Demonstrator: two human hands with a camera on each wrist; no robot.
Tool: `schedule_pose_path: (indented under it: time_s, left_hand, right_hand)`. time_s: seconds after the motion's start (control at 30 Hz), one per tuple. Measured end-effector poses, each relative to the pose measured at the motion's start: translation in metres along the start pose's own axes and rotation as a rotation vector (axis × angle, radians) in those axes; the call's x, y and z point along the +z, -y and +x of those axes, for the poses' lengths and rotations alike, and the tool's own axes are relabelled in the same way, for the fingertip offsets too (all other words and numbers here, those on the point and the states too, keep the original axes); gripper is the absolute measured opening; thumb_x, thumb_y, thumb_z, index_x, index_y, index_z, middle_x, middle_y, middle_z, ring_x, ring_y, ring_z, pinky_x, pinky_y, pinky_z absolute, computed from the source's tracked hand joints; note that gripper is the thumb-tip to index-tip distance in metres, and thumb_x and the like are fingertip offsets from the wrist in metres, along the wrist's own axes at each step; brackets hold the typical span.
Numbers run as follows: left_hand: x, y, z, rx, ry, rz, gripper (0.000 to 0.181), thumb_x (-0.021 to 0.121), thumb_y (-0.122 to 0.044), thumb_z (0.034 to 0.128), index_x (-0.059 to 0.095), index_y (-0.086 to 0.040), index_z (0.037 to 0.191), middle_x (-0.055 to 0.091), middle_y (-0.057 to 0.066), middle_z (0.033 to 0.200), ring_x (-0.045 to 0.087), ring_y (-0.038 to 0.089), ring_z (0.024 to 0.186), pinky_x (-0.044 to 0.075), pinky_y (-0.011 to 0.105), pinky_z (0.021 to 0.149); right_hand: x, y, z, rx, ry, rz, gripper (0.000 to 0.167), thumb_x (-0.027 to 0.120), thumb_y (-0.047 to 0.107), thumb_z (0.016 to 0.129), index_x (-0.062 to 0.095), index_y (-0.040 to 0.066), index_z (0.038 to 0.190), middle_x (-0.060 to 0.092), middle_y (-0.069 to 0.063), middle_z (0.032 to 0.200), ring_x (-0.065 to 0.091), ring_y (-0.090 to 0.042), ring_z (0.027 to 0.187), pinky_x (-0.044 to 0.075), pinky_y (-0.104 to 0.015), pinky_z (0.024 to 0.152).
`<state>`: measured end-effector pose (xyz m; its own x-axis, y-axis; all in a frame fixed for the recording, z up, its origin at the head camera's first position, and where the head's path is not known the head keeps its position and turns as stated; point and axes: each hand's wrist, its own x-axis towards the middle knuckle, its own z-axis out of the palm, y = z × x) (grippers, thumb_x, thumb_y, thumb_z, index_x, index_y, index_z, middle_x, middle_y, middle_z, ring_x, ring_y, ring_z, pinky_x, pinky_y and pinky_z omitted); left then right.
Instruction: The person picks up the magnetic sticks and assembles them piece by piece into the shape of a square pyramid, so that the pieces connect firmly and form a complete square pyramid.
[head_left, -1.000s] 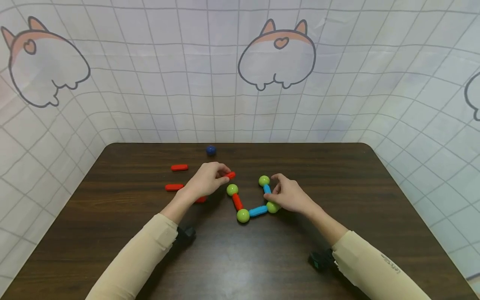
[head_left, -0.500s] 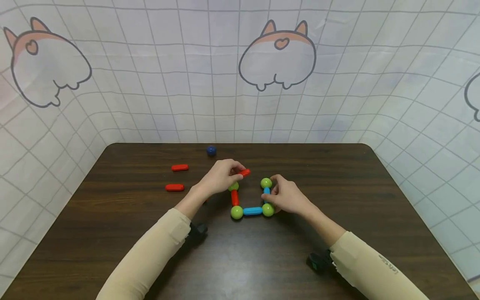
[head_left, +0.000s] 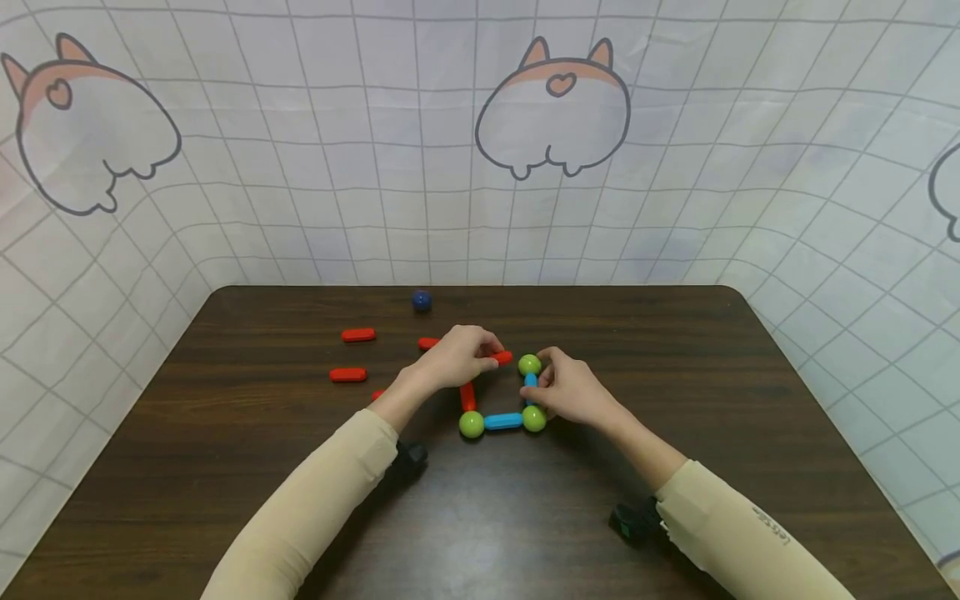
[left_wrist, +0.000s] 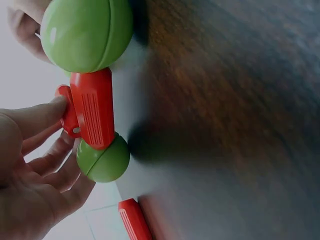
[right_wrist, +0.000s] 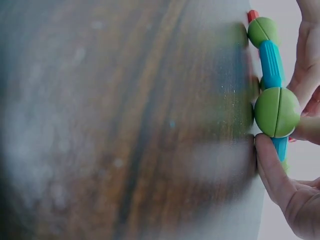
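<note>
Gridded cloth (head_left: 330,167) backs the brown table (head_left: 495,525) (left fingers (left_wrist: 37,119) pinch a red rod (head_left: 504,357), right fingers (right_wrist: 272,170) a blue rod (head_left: 531,381)).

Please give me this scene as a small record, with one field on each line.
left hand: pinches a red rod by the frame
right hand: pinches the frame's right-side blue rod
frame: three-sided, one red and two blue rods joined by green balls
loose rods: red, four at least partly visible, left of the frame
blue ball: near the table's far edge
table: dark wood grain
</note>
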<state>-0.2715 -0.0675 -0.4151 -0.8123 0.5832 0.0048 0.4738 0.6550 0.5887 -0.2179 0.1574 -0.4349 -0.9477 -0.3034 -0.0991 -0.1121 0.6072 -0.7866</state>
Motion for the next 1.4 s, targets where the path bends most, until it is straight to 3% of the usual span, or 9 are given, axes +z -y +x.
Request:
schedule_pose_path:
  time_s: [0.33,0.73,0.9,1.03,1.23,1.4]
  left_hand:
    - [0.004,-0.003,0.007,-0.002,0.061,0.08,0.02,0.07,-0.011,0.0992,0.073,-0.004,0.118,0.071,0.007,0.114,0.065,0.02,0.101,0.054,0.036,0.089]
    - [0.001,0.006,0.003,-0.01,0.073,0.036,0.021,0.068,-0.012,0.1009,0.073,-0.005,0.12,0.071,0.005,0.115,0.065,0.02,0.105,0.054,0.035,0.091]
    - [-0.009,0.007,-0.008,-0.059,0.022,0.002,0.026,0.063,-0.015,0.1039,0.07,-0.001,0.125,0.069,0.008,0.119,0.064,0.023,0.11,0.052,0.039,0.094]
    - [-0.017,0.008,-0.021,-0.132,-0.023,0.054,0.029,0.065,-0.018,0.1025,0.069,0.001,0.125,0.068,0.013,0.121,0.063,0.027,0.113,0.051,0.043,0.097]
    - [-0.022,0.013,-0.038,-0.249,0.023,0.061,0.04,0.068,-0.026,0.1015,0.066,0.002,0.13,0.065,0.016,0.129,0.061,0.031,0.119,0.05,0.046,0.1]
    - [-0.02,0.018,-0.042,-0.258,0.032,0.029,0.037,0.067,-0.026,0.1022,0.067,0.0,0.128,0.066,0.014,0.126,0.063,0.029,0.114,0.052,0.045,0.096]
  right_hand:
    - [0.003,0.003,0.001,-0.008,0.003,0.013,0.067,0.077,0.015,0.094,0.04,-0.009,0.144,0.065,-0.011,0.095,0.068,-0.018,0.065,0.059,-0.034,0.061]
    - [0.007,0.003,0.004,-0.012,-0.002,-0.011,0.065,0.078,0.018,0.093,0.043,-0.006,0.142,0.065,-0.01,0.095,0.067,-0.017,0.066,0.056,-0.033,0.061]
    - [0.007,0.003,0.004,-0.021,-0.01,-0.023,0.066,0.079,0.019,0.092,0.043,-0.006,0.143,0.065,-0.009,0.094,0.066,-0.017,0.066,0.056,-0.033,0.061]
    - [0.007,0.004,0.004,-0.03,-0.025,-0.056,0.067,0.079,0.021,0.092,0.044,-0.005,0.143,0.066,-0.008,0.094,0.064,-0.016,0.067,0.054,-0.033,0.061]
    - [0.007,0.005,0.003,-0.035,-0.041,-0.077,0.067,0.079,0.02,0.091,0.045,-0.006,0.143,0.067,-0.008,0.094,0.064,-0.016,0.067,0.054,-0.032,0.061]
    - [0.007,0.006,0.001,-0.035,-0.042,-0.071,0.066,0.079,0.018,0.091,0.045,-0.007,0.143,0.068,-0.009,0.094,0.065,-0.015,0.066,0.055,-0.032,0.061]
